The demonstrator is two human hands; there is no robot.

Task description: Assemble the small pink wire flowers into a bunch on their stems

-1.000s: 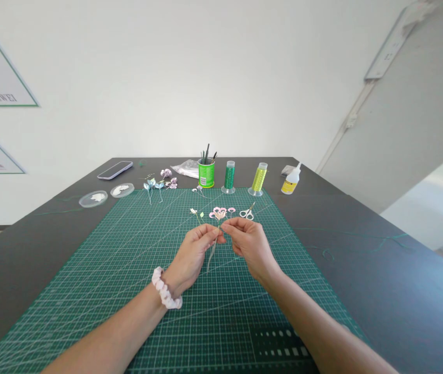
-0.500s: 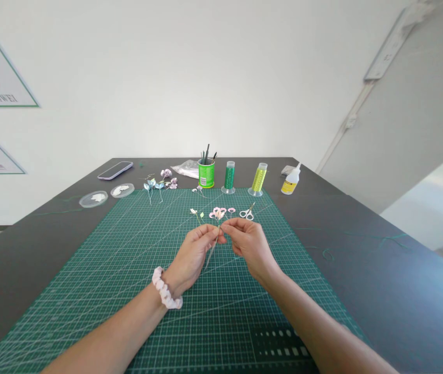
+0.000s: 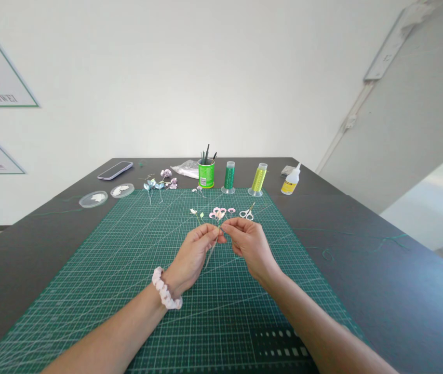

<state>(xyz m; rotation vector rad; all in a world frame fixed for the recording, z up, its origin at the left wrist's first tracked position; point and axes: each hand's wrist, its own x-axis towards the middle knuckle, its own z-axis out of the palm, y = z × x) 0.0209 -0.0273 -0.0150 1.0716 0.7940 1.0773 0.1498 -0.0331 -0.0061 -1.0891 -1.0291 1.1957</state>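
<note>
Pinching the peach flower (image 3: 219, 214) by its stem (image 3: 211, 252), the left hand (image 3: 195, 249) has thumb and forefinger closed just under the bloom, and the stem's tail slants out below the fingers toward the wearer. The right hand (image 3: 250, 243) meets it from the other side, thumb and forefinger pressed together at the stem; what exactly they grip is too small to tell. Beyond the 2 hands, pink petal pieces (image 3: 231, 210) and white-handled scissors (image 3: 247, 212) lie on the green cutting mat (image 3: 135, 249).
</note>
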